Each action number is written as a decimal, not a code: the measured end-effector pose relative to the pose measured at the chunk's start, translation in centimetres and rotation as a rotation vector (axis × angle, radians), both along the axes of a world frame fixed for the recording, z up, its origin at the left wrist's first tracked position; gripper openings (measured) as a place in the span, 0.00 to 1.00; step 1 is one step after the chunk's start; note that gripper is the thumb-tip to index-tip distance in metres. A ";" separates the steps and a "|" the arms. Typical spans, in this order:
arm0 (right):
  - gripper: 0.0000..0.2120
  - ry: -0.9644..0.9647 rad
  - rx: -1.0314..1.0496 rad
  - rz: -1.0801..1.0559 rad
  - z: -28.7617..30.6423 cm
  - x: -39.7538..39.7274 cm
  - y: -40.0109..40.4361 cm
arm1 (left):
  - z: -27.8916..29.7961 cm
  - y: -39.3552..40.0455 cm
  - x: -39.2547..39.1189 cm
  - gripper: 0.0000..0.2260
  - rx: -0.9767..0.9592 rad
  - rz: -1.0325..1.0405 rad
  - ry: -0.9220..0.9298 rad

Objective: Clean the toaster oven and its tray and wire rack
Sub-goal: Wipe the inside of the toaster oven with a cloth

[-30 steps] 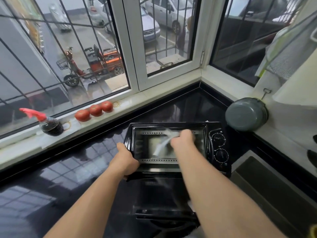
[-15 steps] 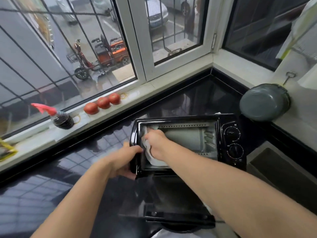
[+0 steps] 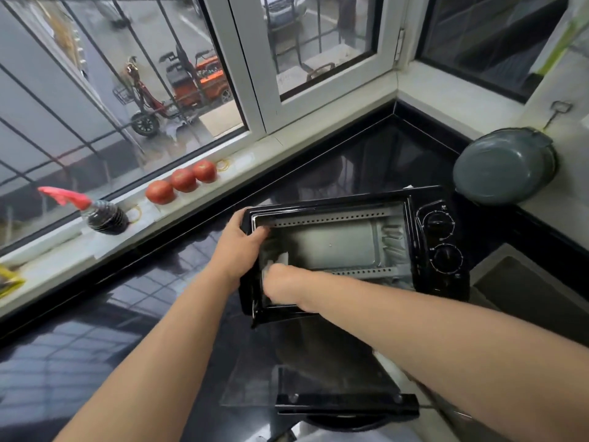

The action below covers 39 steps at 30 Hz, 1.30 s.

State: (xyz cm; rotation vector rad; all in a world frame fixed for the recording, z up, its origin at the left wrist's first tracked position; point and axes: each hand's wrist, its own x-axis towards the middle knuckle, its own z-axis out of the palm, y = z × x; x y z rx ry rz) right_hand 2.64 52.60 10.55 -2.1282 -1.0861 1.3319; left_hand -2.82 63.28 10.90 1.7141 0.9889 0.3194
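Home kitchen: black countertop (image 3: 95,330), toaster oven (image 3: 439,250), tomatoes (image 3: 183,180) on windowsill (image 3: 287,148).

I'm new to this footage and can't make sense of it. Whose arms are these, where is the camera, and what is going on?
No machine here: a person wears a camera on the head, looking down at their own arms. On the black counter stands a toaster oven with its door folded down. The left hand grips the oven's upper left corner to steady it. The right hand reaches inside at the left and holds a pale cloth, apparently wiping. On the sill lie three tomatoes and a dark bottle; a grey pot sits to the right.
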 end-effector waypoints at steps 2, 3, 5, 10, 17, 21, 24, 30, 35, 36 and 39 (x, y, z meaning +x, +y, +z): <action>0.15 -0.094 -0.043 0.210 0.6 0.8 -1.0 | 0.1 -0.2 0.0 0.15 0.025 0.012 0.027; 0.14 -0.101 -0.066 0.277 1.1 1.1 -1.7 | 0.2 -0.3 0.0 0.14 0.040 0.021 0.039; 0.11 -0.081 -0.116 0.388 1.4 2.4 -3.2 | 0.2 -0.5 -0.1 0.13 0.057 0.026 0.035; 0.10 -0.276 -0.345 0.599 2.4 6.8 -5.9 | -0.3 -0.5 -0.5 0.10 0.024 0.018 -0.004; 0.11 -0.162 -0.104 0.525 1.2 3.1 -3.9 | -0.6 0.2 0.3 0.10 0.018 0.024 -0.001; 0.14 -0.227 -0.003 0.408 0.3 1.1 -4.3 | -1.0 0.3 0.4 0.09 0.018 0.022 0.002; 0.13 -0.335 -0.006 0.197 -0.2 1.5 -4.1 | -1.1 0.4 0.0 0.08 -0.029 -0.013 -0.038; 0.10 0.463 0.098 -0.627 -1.7 2.4 -1.4 | -0.8 0.9 -0.7 0.07 -0.221 -0.060 -0.080; 0.15 0.644 0.173 -0.679 -2.1 2.1 -0.2 | -0.6 0.9 -0.4 0.09 -0.223 -0.038 -0.079; 0.14 0.707 0.195 -0.749 -2.1 2.5 0.0 | -0.6 0.9 -0.4 0.09 -0.221 -0.032 -0.072; 0.15 0.715 0.114 -0.782 -2.4 3.6 1.1 | -0.4 0.8 -0.3 0.10 -0.228 -0.021 -0.055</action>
